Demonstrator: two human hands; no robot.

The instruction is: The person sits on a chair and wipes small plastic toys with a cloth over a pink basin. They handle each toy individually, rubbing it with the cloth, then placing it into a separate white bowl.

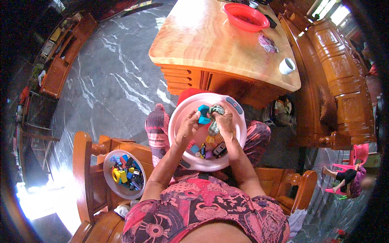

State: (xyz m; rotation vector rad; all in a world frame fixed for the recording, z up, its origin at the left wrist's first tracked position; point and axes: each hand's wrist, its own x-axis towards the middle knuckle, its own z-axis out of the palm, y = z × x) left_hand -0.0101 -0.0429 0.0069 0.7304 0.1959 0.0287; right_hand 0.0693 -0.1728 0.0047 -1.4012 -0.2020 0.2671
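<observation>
Between thumb and fingers, my left hand (190, 123) holds a teal toy block (204, 114) with a notch in its side. My right hand (223, 121) grips a crumpled grey-green cloth (216, 110) close beside the block, and part of the cloth hangs below the fingers. Both hands are over a pale pink plastic basin (174, 127) between my knees. Inside the basin lie several toys, among them a toy car (219, 149), a small dark-and-yellow toy (203, 150), a light blue block (194, 148) and some orange-yellow pieces (213, 139).
A white bowl (107, 179) of mixed toys stands at left on the wooden seat (103, 227). Ahead, a stone-topped table (194, 39) bears a red basin (246, 25), a wadded cloth (267, 44) and a white cup (287, 66). At far right, a person (349, 179) sits on a pink chair (360, 153).
</observation>
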